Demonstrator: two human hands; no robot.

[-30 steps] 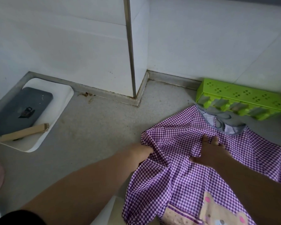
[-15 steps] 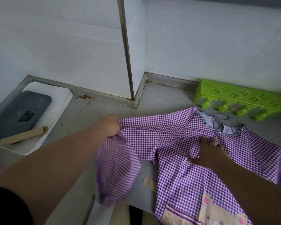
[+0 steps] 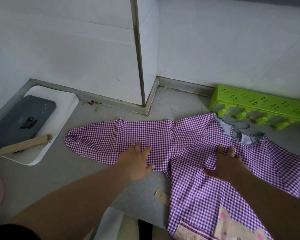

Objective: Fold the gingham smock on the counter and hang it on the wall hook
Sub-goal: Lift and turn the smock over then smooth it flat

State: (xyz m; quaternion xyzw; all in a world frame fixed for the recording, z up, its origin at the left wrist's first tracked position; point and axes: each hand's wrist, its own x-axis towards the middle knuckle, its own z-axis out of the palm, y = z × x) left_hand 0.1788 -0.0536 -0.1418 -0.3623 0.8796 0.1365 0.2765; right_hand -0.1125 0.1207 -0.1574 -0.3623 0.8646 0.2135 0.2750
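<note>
Smock (image 3: 194,135): purple gingham, spread flat on grey worktop (image 3: 62,177), sleeve extended left | Left hand (image 3: 137,163): fingers apart, palm flat on sleeve | Right hand (image 3: 227,163): fingers apart, pressing smock chest | Green rack (image 3: 256,103): against wall, just behind collar | White tray (image 3: 66,115): far left, apart.

I can read no text, brand, number or sign anywhere in my view. The dark grey case (image 3: 21,122) at the left of the frame carries a small black mark, too small and blurred for me to make out as lettering.
</note>
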